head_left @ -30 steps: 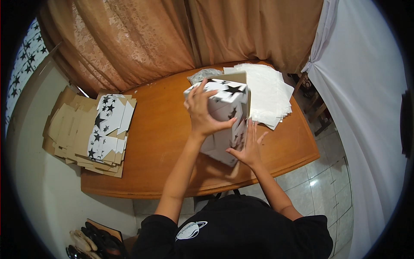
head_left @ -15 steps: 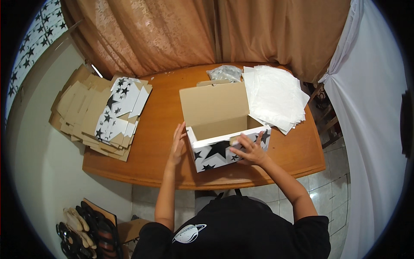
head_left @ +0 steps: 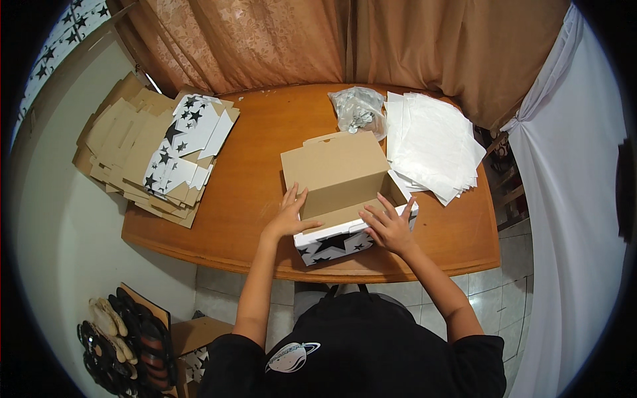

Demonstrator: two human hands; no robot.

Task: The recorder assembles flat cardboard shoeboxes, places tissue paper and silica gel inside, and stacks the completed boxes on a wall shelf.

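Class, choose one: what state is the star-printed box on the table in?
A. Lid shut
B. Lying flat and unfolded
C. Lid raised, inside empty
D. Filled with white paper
C: the star-printed box stands with its brown lid raised, and the inside shows only bare cardboard.

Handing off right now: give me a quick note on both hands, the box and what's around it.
Left hand: flat on the near-left rim of the star-printed box, holding nothing.
Right hand: fingers spread on the near-right rim.
Box stands assembled on the wooden table, lid up, inside looks empty.
Flat box blanks stacked at left; white paper sheets and a plastic bag behind.
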